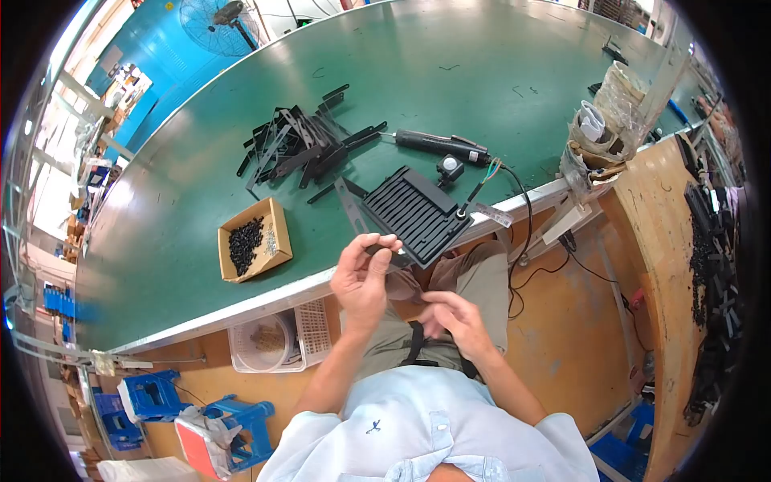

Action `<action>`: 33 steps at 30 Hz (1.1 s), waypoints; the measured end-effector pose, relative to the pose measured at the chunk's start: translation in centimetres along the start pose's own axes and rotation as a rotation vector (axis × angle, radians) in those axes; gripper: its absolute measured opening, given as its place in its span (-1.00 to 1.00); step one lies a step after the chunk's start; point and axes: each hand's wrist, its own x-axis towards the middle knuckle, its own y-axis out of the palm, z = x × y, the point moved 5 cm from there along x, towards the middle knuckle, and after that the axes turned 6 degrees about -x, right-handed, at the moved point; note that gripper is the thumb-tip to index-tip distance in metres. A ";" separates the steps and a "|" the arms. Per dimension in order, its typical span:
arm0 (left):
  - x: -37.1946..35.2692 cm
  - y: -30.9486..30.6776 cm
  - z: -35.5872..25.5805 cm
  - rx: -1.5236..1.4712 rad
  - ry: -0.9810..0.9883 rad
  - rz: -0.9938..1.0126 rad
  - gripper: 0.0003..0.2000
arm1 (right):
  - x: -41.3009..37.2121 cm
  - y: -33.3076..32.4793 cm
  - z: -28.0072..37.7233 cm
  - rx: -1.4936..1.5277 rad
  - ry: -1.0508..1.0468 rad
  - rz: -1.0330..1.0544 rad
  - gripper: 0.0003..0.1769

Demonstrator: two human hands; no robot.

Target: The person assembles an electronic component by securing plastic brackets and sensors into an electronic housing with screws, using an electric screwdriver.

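The left hand [361, 277] is closing finger and thumb on the bracket [350, 206]; the lamp [418, 210] is lying just beyond, rightward. Steadiness is probably mattering here. The right hand [454, 320] is half-curling nearer the body, contents unclear.

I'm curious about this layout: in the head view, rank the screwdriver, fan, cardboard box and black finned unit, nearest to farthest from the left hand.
From the left hand:
1. Black finned unit: just ahead, slightly right.
2. Cardboard box: to the left.
3. Screwdriver: beyond the finned unit.
4. Fan: far upper left.
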 end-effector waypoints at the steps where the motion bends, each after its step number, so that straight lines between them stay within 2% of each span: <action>1: -0.9 -0.1 0.8 -0.029 0.005 -0.034 -0.73 | 1.0 1.8 0.3 0.117 0.025 0.035 -0.54; 5: -3.8 -1.5 2.0 0.011 -0.059 -0.077 -0.73 | 4.7 4.7 -0.9 0.493 0.062 0.085 -0.53; 6: -4.4 -1.9 2.0 0.004 -0.073 -0.087 -0.73 | 5.4 4.7 -1.5 0.495 0.075 0.033 -0.65; 10: -7.0 -4.0 2.8 0.053 -0.137 -0.107 -0.73 | 5.9 4.6 -2.1 0.564 0.146 -0.036 -0.76; 12: -7.6 -3.9 2.1 0.126 -0.160 -0.128 -0.74 | 6.0 4.6 -2.5 0.482 0.138 -0.078 -0.76; 15: -8.5 -6.0 2.3 0.459 -0.122 -0.065 -0.72 | 6.2 5.0 -2.1 0.401 0.081 -0.152 -0.79; 18: -7.4 -6.3 -0.4 0.937 0.082 0.200 -0.72 | 5.6 5.6 -1.3 0.278 -0.014 -0.207 -0.83; 21: -6.9 -6.0 -1.7 0.984 0.235 0.238 -0.75 | 5.0 6.0 0.3 0.122 -0.139 -0.204 -0.85; 25: -4.3 -2.7 -3.7 1.002 0.285 0.334 -0.78 | 4.8 4.9 3.1 0.052 -0.241 -0.231 -0.85; 31: -0.3 1.3 -1.3 1.062 0.211 0.524 -0.83 | 6.5 1.1 5.7 0.018 -0.274 -0.380 -0.79; 33: 0.1 2.2 -0.4 1.082 0.238 0.589 -0.82 | 5.9 0.1 5.7 -0.021 -0.255 -0.451 -0.67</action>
